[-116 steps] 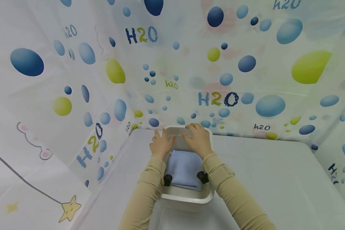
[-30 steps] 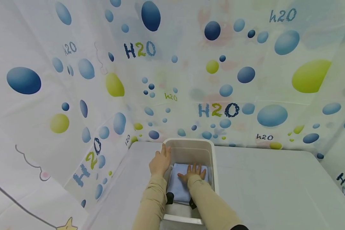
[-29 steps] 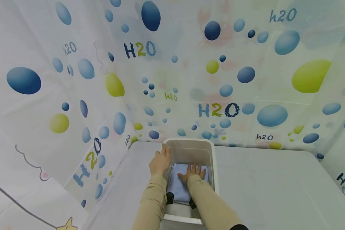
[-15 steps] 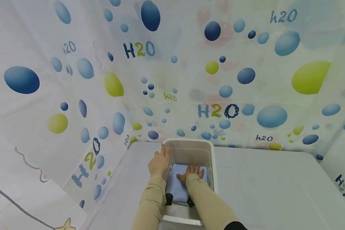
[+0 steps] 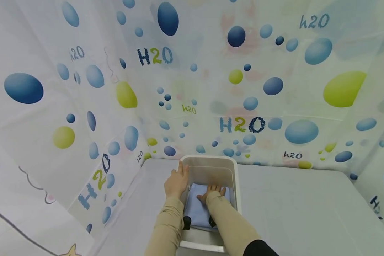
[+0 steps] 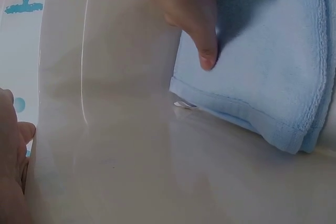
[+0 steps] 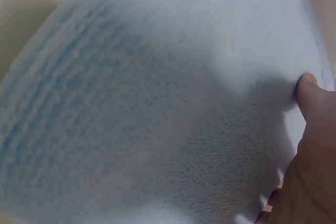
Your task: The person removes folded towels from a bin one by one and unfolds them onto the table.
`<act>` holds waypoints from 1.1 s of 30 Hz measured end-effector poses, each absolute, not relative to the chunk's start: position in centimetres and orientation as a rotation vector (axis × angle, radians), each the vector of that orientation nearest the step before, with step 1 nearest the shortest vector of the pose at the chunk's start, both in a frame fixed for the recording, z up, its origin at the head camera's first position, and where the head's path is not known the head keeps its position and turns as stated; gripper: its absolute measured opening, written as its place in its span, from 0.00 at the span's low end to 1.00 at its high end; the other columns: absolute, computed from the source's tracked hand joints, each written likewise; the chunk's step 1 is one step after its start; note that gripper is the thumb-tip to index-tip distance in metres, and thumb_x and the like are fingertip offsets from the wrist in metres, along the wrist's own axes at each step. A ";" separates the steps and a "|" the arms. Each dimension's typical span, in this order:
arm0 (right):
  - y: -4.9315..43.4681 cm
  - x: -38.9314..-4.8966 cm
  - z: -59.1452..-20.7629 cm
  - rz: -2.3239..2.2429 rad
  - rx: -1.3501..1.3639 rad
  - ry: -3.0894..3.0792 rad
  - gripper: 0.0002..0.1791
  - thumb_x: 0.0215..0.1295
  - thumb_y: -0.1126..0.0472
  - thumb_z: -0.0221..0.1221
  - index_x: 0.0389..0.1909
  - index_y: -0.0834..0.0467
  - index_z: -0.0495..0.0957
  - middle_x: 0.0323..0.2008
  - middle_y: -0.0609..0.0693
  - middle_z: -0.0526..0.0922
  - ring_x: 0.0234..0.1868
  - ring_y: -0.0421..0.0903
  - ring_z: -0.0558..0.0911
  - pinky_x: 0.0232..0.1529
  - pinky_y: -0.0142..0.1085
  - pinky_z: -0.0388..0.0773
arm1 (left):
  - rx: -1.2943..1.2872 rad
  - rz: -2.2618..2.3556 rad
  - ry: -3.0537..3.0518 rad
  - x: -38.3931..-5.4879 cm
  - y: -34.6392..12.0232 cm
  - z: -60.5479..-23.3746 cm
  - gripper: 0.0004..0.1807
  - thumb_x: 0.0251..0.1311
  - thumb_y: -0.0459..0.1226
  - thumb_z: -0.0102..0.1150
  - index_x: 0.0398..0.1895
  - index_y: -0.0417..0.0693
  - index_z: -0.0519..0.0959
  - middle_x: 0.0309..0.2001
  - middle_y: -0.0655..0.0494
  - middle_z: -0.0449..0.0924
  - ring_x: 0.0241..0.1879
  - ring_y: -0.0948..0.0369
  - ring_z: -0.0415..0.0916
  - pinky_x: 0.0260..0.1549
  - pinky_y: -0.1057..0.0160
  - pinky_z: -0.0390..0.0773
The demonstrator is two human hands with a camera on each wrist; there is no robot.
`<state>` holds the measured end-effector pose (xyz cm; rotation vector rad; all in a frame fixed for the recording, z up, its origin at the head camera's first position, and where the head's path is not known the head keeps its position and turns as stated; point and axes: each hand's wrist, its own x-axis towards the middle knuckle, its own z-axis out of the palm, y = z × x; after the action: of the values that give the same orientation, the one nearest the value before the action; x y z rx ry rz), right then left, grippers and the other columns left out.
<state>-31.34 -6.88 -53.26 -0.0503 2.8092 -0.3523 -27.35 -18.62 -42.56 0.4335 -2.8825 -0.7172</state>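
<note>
A folded light-blue towel (image 5: 198, 209) lies flat inside a deep white plastic bin (image 5: 211, 161). My right hand (image 5: 212, 193) rests on the far right part of the towel with its fingers spread. In the right wrist view its thumb (image 7: 310, 95) lies against the towel's fluffy surface (image 7: 131, 103). My left hand (image 5: 176, 181) touches the bin's left rim, its visible fingers fairly straight and pointing away from me. The left wrist view shows the towel's layered edge (image 6: 247, 111) and a small white tag (image 6: 185, 105) at its corner.
The bin stands on a white-covered table (image 5: 291, 206), close to the back wall. Around it hangs a white curtain (image 5: 204, 89) printed with blue and green drops and H2O lettering. A black wrist camera (image 5: 187, 223) sits under the left wrist.
Earlier both hands were raised over the bin's far part; since then the right hand has come down onto the towel and the left to the left rim. Over the last second they barely move.
</note>
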 end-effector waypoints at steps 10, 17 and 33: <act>-7.1 -32.6 -54.6 -0.225 -0.209 2.855 0.48 0.54 0.29 0.53 0.66 0.59 0.61 0.66 0.59 0.62 0.69 0.57 0.59 0.68 0.57 0.50 | 0.435 -0.701 -2.883 -27.6 -18.7 -42.4 0.34 0.68 0.60 0.23 0.72 0.57 0.54 0.57 0.36 0.70 0.43 0.39 0.78 0.38 0.42 0.75; -7.1 -32.8 -54.6 -0.181 -0.233 2.844 0.46 0.52 0.29 0.54 0.64 0.57 0.64 0.63 0.59 0.65 0.66 0.57 0.62 0.65 0.55 0.56 | 0.443 -0.702 -2.881 -27.6 -18.4 -42.6 0.34 0.68 0.60 0.24 0.72 0.57 0.54 0.56 0.36 0.70 0.42 0.39 0.78 0.38 0.42 0.75; -7.6 -32.1 -50.1 -0.103 -0.312 2.883 0.43 0.50 0.28 0.55 0.59 0.54 0.68 0.56 0.56 0.71 0.57 0.53 0.68 0.58 0.49 0.64 | 0.445 -0.655 -2.873 -27.5 -18.1 -42.8 0.34 0.68 0.59 0.26 0.72 0.54 0.55 0.54 0.34 0.71 0.40 0.38 0.78 0.35 0.41 0.75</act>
<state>-32.13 -7.57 -50.07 -0.3116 2.8830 -0.1032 -27.54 -18.15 -42.80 0.4452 -2.8733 -0.6552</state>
